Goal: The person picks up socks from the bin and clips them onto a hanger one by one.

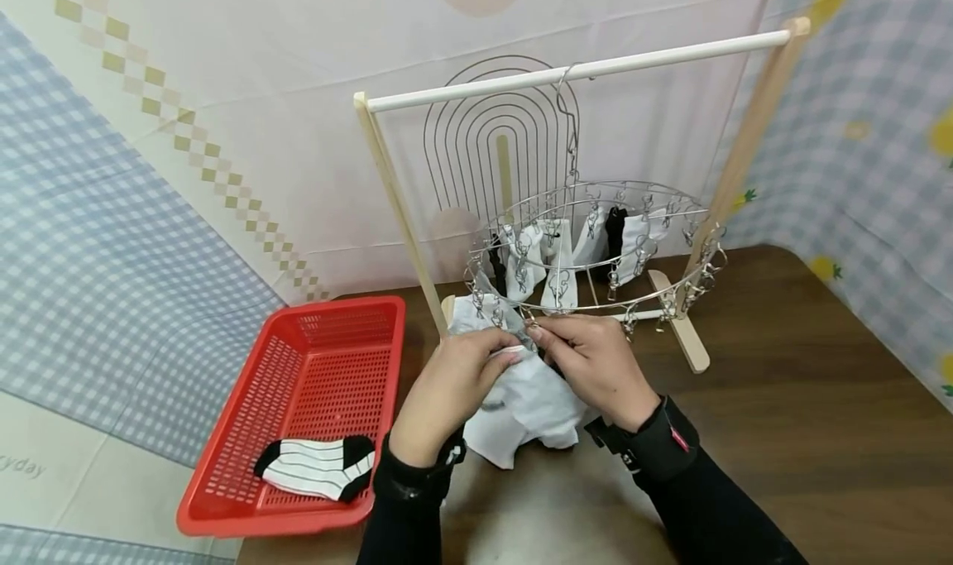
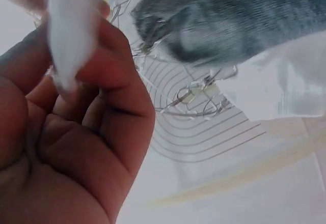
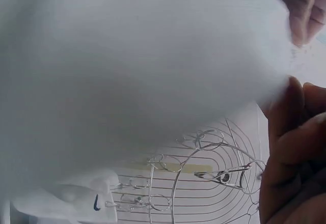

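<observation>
A crumpled white cloth (image 1: pixel 539 399) hangs below my hands, its top edge pinched between the thumb and fingers of my left hand (image 1: pixel 460 379). In the left wrist view, a blurred strip of that cloth (image 2: pixel 71 35) passes between the left fingers. My right hand (image 1: pixel 596 366) pinches a metal clip (image 1: pixel 530 322) at the front rim of the round wire drying hanger (image 1: pixel 591 307), close beside the cloth's top edge. The cloth (image 3: pixel 137 71) covers much of the right wrist view. A grey sock (image 2: pixel 239 20) hangs near the left hand.
Several white and black socks (image 1: pixel 560 267) hang from the hanger's clips. Its hook rests on the white bar (image 1: pixel 476 92) of a wooden stand (image 1: pixel 752 135). At the left, a red basket (image 1: pixel 395 358) holds a striped black-and-white sock (image 1: pixel 316 467).
</observation>
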